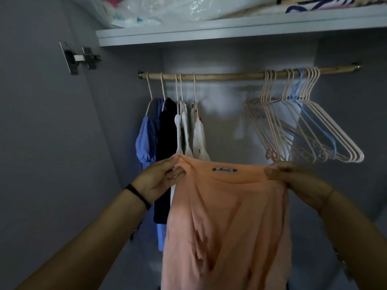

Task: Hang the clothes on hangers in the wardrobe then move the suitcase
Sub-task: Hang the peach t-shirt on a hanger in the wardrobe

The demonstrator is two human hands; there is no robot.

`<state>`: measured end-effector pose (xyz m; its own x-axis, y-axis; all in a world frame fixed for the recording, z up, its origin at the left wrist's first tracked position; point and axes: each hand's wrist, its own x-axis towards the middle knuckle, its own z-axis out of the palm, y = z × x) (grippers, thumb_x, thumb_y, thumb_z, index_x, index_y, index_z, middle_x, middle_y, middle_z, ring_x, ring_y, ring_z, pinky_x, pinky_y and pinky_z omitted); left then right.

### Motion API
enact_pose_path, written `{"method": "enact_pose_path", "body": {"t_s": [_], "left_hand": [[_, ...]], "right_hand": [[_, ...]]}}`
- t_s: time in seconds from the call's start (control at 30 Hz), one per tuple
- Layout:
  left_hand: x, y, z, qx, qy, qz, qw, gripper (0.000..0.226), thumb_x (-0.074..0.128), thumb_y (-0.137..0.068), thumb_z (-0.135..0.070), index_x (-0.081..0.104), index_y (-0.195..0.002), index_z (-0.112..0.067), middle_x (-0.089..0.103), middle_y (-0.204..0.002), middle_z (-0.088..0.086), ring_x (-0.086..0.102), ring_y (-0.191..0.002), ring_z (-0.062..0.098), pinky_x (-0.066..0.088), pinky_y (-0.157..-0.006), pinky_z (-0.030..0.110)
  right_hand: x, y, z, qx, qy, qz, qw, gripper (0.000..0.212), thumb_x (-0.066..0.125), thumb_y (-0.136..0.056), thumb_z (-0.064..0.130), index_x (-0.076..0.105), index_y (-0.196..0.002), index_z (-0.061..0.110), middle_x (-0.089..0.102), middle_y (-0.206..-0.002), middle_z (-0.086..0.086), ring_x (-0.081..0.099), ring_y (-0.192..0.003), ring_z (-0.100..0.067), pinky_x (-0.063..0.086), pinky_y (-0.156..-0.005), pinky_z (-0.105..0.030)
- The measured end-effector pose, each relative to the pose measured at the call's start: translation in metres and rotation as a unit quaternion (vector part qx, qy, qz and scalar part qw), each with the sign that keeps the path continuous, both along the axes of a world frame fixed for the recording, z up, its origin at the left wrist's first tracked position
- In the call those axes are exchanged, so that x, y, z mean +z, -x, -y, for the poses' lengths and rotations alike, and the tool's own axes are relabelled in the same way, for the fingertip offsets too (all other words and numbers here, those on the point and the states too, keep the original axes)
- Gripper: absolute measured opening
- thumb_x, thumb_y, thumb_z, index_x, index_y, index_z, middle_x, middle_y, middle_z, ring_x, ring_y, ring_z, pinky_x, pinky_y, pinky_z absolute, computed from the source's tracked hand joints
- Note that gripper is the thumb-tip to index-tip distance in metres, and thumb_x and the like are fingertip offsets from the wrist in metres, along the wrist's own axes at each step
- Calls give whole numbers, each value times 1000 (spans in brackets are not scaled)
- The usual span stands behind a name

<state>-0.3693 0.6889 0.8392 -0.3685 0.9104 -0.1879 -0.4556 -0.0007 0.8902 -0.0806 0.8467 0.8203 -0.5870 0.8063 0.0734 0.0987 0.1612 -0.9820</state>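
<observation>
I hold the peach top (226, 216) up in front of me. My left hand (159, 178) pinches one end of its top edge with thumb and fingers. My right hand (299, 181) grips the other end. It looks blurry, but the cloth bunches under its fingers. The top hangs down between my arms, soft and floppy. I think it is light and will sag and slip, so the top edge by the little label (224, 169) is the best place to hold.

Behind it, some clothes (167, 132) hang at the left of the wooden rail (219, 76). The empty hangers (303, 126) are bunched at the right. I need one of those. Above is a shelf (209, 32). I cannot see the suitcase.
</observation>
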Motion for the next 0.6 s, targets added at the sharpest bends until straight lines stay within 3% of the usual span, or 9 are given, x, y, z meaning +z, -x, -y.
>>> {"method": "enact_pose_path", "body": {"t_s": [0.13, 0.27, 0.33, 0.43, 0.53, 0.6], "left_hand": [[8, -8, -8, 13, 2, 60, 998, 16, 56, -92, -22, 62, -82, -11, 64, -74, 2, 65, -70, 12, 58, -68, 28], [15, -16, -17, -42, 13, 21, 999, 34, 51, -94, -31, 64, -109, -3, 69, -105, 15, 66, -97, 24, 58, -76, 35], [22, -22, -22, -51, 13, -13, 999, 37, 51, -94, -32, 64, -110, -1, 68, -109, 18, 67, -96, 24, 57, -80, 36], [33, -31, -35, -59, 16, -66, 996, 45, 53, -91, -33, 61, -114, 5, 66, -109, 22, 67, -92, 26, 59, -76, 32], [40, -43, -49, -72, 1, -66, 995, 49, 61, -80, -33, 62, -111, 6, 66, -100, 21, 67, -81, 24, 59, -69, 31], [43, -52, -57, -77, 0, -73, 994, 43, 63, -75, -31, 66, -98, 4, 69, -88, 17, 68, -72, 21, 59, -66, 29]], "right_hand": [[-16, 0, -6, -22, -3, 43, 999, 16, 66, -83, 10, 69, -87, -5, 66, -81, -12, 60, -79, -22, 49, -71, -26], [-25, 1, -18, -82, -23, 54, 995, 13, 67, -84, 10, 72, -89, -2, 71, -90, -15, 65, -78, -19, 53, -61, -14], [-24, 2, -25, -90, -52, 60, 993, 10, 68, -83, 8, 72, -85, -2, 71, -87, -16, 64, -73, -17, 51, -59, -12], [-7, 9, -37, -126, -116, 50, 984, 15, 66, -85, 5, 68, -84, -10, 63, -73, -15, 57, -61, -15, 47, -52, -11], [24, 24, -57, -172, -174, -1, 969, 14, 65, -86, 8, 67, -75, 1, 61, -66, -13, 53, -47, -3, 43, -47, -14], [40, 37, -77, -220, -220, -15, 950, 8, 67, -84, 9, 69, -78, 5, 64, -71, -11, 55, -54, -1, 43, -54, -11]]}}
